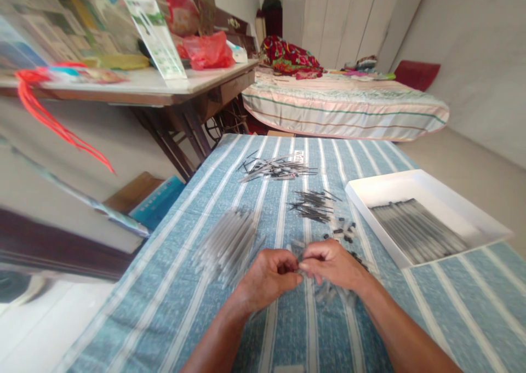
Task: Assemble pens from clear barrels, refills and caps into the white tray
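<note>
Centrally, both hands are meeting over a blue-and-white striped tablecloth (pixel 164 285), fingertips nearly together. Left hand (pixel 271 274) is curling its fingers, thumb reaching toward the right hand (pixel 335 263), whose thumb and forefinger are bending into a narrow pinch. Whether anything is sitting between the tips I cannot tell; the fingers are hiding it and the spot is blurring.

Nearest the left hand, a bundle of pale tubes (pixel 228 239) is lying just beyond and left of the knuckles, tubes running roughly side by side. Beyond the right fingers, small black and white pieces (pixel 349 231) are scattering over the cloth; pale short pieces (pixel 335 294) are lying below the right hand, partly hidden by the wrist.

Farther off, thin dark rods (pixel 315 206) are lying in a loose heap ahead of the right fingers, well apart from them. Farther still, a mixed heap of dark and grey sticks (pixel 277 168) is spreading crosswise near the table's far edge.

Right of everything, a white tray (pixel 472 214) is resting on the cloth, holding a row of dark-ended grey tubes (pixel 415 230); neither hand is touching it.
</note>
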A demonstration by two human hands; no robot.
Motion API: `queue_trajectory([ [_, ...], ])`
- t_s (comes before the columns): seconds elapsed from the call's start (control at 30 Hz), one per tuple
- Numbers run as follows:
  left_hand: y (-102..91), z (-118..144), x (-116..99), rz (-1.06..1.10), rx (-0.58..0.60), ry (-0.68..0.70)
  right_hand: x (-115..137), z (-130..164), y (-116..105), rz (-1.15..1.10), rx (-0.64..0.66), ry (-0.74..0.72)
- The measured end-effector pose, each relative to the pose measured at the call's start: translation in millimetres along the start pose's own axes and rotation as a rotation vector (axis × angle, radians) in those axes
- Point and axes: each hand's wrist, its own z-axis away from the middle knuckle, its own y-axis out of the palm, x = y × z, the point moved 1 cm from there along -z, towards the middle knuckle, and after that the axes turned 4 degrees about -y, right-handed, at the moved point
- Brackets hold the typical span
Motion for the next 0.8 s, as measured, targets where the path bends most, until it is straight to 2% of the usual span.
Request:
queue_trajectory([
  [0.13, 1.1, 0.8, 0.4, 0.008, 0.002, -0.009, 0.2, 0.0, -2.3, 0.015, -0.011, 0.037],
  [0.27, 1.2, 0.7, 0.8, 0.024, -0.002, 0.002, 0.1, 0.1, -3.0, -0.005, 0.020, -0.010],
  [0.43, 0.5, -1.4, 2.7, 0.011, -0.011, 0.009, -2.0, -0.3, -3.0, 0.009, 0.010, 0.028],
  [0.6, 0.3, -2.0, 4.1, 0.010, -0.019, 0.023, -0.6, 0.2, -3.6, -0.029, 0.028, -0.006],
  [0.8, 3.4, -1.6, 1.8, -0.071, -0.105, 0.028, -2.7, -0.6, 0.4, -0.048, -0.009, 0.004],
])
